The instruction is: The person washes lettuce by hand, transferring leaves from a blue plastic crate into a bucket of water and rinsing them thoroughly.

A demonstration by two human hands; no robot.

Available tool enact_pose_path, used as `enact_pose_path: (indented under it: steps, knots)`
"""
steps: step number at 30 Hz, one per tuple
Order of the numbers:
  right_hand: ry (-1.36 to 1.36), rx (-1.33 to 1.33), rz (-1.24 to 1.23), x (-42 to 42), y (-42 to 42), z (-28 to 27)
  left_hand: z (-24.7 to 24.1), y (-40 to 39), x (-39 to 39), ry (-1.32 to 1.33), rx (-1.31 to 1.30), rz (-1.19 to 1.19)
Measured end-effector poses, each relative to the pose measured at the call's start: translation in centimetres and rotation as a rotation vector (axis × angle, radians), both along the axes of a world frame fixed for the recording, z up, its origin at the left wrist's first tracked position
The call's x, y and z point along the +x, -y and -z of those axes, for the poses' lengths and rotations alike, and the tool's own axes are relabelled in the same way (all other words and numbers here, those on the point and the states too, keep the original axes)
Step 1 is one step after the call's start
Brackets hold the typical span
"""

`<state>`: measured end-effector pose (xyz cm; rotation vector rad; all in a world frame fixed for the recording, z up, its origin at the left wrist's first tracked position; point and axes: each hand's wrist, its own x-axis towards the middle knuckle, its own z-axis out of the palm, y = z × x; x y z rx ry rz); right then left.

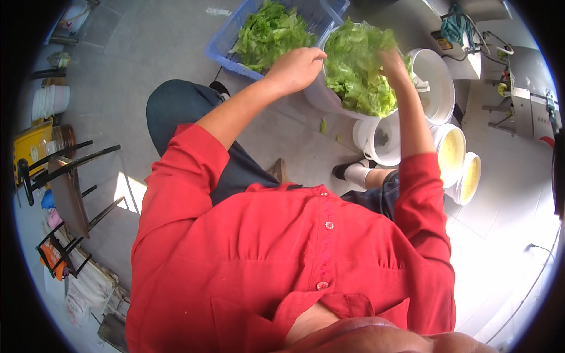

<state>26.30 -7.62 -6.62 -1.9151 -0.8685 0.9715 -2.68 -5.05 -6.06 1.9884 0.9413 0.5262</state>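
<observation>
A large white plastic tub (314, 93) in front of me is heaped with green lettuce leaves (359, 66). My left hand (296, 69) grips the tub's near-left rim with its fingertips. On the far right of the heap, my right hand (393, 65) is closed on some leaves; motion blurs it, and lettuce hides its fingertips. Beside the tub, to the left, a blue plastic basket (216, 50) holds more torn lettuce (276, 35).
To the right stand an open white bucket (437, 88), a smaller bucket (368, 137) and two tubs with yellowish contents (451, 152) (472, 178). Leaf scraps (323, 126) lie on the tiled floor. An overturned stool (73, 194) is at the left, metal equipment (529, 101) at the right.
</observation>
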Motion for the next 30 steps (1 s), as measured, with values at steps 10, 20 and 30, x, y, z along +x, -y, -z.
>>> enact_pose_path:
  steps: [10, 20, 30]
  knots:
    - [-0.027, 0.081, -0.264, -4.5, -7.5, -2.6, -0.5, 1.3, 0.3, -0.181, -0.043, 0.011]
    - [0.619, -0.145, -0.479, 2.0, -8.6, -0.1, -0.8, 1.1, -0.3, -0.19, -0.041, 0.003]
    - [0.803, -0.072, -0.242, 5.1, 3.2, 5.2, -0.2, 1.1, 0.9, -0.174, -0.013, 0.062]
